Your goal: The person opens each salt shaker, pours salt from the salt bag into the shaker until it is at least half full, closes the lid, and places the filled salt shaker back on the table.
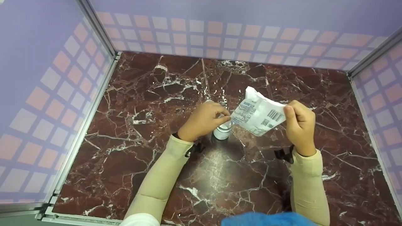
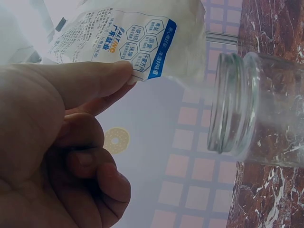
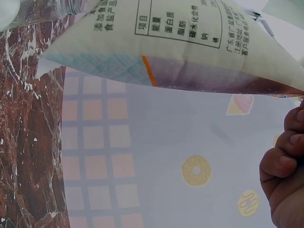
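A white printed packet (image 1: 259, 114) hangs tilted over a clear glass jar (image 1: 222, 131) in the head view. My right hand (image 1: 300, 127) pinches the packet's upper right corner, thumb against its edge. With thumb and a finger, my left hand (image 1: 205, 121) pinches the packet's lower corner by the jar's mouth; its other fingers are curled. In the left wrist view, white grains fall from the packet (image 2: 137, 38) into the open mouth of the jar (image 2: 232, 102). The right wrist view has the packet (image 3: 180, 47) with the right hand's curled fingers (image 3: 280, 166) at its edge.
White bits lie scattered on the dark red marbled tabletop (image 1: 169, 84), mostly behind and left of the jar. Purple panels (image 1: 220, 28) with pink and white squares stand along the back and both sides. Blue cloth (image 1: 267, 219) shows at the front edge.
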Demonstrator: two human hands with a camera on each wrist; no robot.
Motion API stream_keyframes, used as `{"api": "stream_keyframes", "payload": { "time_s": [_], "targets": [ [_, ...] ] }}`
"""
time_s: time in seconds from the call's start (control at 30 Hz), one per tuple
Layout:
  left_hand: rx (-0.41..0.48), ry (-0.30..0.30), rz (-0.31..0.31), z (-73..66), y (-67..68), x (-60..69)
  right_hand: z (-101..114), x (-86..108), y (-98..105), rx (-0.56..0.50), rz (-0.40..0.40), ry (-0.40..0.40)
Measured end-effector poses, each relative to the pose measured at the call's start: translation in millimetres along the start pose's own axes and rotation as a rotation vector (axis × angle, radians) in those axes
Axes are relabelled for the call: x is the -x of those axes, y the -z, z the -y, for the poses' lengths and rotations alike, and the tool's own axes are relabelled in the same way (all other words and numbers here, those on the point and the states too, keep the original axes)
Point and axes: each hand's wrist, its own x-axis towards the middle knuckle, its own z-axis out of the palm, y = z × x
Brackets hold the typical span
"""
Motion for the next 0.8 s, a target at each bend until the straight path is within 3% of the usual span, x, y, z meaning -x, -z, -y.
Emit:
{"api": "stream_keyframes", "payload": {
  "time_s": [0.8],
  "targets": [
    [-0.027, 0.014, 0.024, 0.8, -0.1, -0.3, 0.3, 1.1, 0.9, 0.011, 0.014, -0.013]
  ]
}}
